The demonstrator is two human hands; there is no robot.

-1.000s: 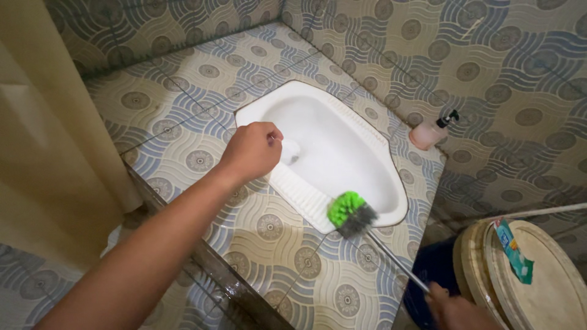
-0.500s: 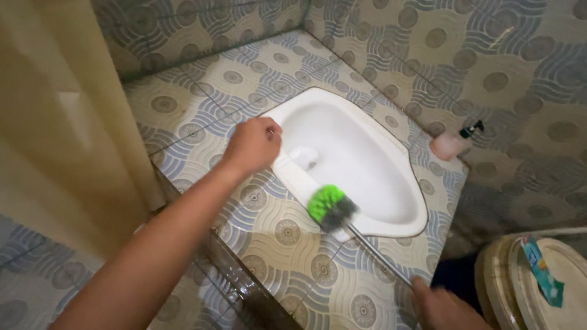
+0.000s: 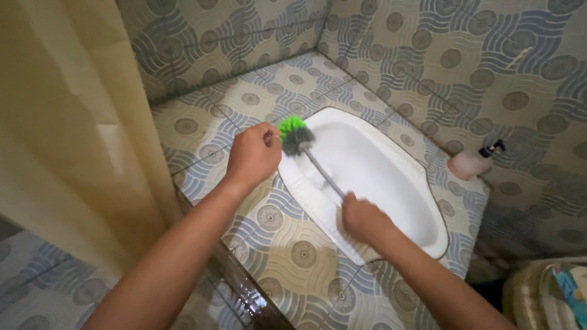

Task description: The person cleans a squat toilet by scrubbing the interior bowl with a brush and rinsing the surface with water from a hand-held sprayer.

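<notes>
- The right hand (image 3: pixel 361 219) has its fingers wrapped around the toilet brush (image 3: pixel 296 135) handle; the green bristle head sits at the far-left rim of the white squat toilet (image 3: pixel 391 177).
- Scrubbing here would go best with short, firm strokes kept along the rim.
- The left hand (image 3: pixel 254 153) is stretched forward, fingers curled shut, just beside the bristles.

Two forearms enter from the lower edge of the head view, both bare as far up as the frame shows; no sleeve is visible on either. Left hand (image 3: pixel 254 156) and right hand (image 3: pixel 362 219) are ungloved. No ring, watch, bracelet or other marking is discernible on the wrists or fingers.
</notes>
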